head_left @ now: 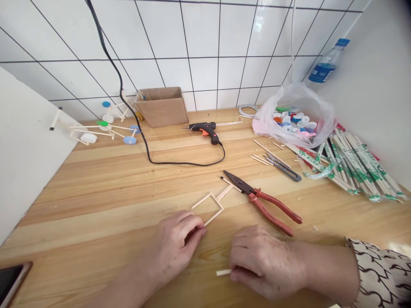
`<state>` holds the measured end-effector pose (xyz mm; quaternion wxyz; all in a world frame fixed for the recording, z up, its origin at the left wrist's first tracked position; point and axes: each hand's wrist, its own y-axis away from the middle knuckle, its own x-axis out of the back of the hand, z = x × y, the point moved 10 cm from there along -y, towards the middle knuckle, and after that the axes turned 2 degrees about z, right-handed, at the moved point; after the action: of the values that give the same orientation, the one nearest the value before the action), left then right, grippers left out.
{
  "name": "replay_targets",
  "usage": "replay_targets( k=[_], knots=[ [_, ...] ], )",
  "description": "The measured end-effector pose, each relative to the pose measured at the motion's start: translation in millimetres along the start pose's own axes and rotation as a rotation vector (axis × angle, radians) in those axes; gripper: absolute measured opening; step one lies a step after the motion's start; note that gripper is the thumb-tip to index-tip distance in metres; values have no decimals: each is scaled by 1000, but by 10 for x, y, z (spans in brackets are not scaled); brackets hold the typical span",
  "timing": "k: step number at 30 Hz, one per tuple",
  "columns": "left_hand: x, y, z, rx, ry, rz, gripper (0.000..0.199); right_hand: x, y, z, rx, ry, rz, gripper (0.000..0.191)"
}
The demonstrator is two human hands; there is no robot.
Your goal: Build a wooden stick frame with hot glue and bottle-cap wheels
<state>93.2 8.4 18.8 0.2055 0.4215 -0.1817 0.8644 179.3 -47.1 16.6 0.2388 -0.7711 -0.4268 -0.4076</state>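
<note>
My left hand (180, 239) is closed in a pinch at the near end of a small wooden stick frame (214, 217), which lies flat on the table. The frame has three sides, plus a short stem to a crossbar with dark ends. To its right, my right hand (266, 262) rests curled on the tabletop around a short piece of wooden stick (223, 272); only one end shows past the fingers. Red-handled long-nose pliers (257, 196) lie just beyond my right hand, their jaws beside the crossbar.
A glue gun (207, 129) with a black cord lies behind, near a cardboard box (163, 107). Bottle caps fill a plastic bag (263, 122); wrapped chopsticks (356, 162) and thread snips (284, 167) lie right. Wheeled stick models (105, 128) stand left; a phone (13, 282) lies front left.
</note>
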Motion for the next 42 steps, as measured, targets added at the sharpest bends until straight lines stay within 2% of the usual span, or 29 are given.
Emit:
replay_targets(
  k=[6,12,17,22,25,28,32,37,42],
  knots=[
    [27,-8,-37,54,46,20,17,-11,31,53,-40,-52,36,11],
    [153,-37,-56,156,191,110,17,193,48,141,-101,-263,237,16],
    [155,-29,48,286,441,95,11,342,106,346,-254,-540,406,19],
    [2,-76,291,368,825,33,14,472,149,463,-297,-616,539,26],
    [-97,-153,373,409,951,27,12,509,155,487,-297,-624,553,28],
    [-151,-239,373,427,1037,82,14,561,167,503,-301,-615,561,29],
    [-209,-296,314,469,1152,140,17,620,170,518,-311,-607,554,32],
    [-244,-337,289,446,1201,126,20,591,147,521,-320,-637,492,36],
    [-298,-340,153,447,1258,150,20,553,159,579,-346,-709,437,44]
  ],
)
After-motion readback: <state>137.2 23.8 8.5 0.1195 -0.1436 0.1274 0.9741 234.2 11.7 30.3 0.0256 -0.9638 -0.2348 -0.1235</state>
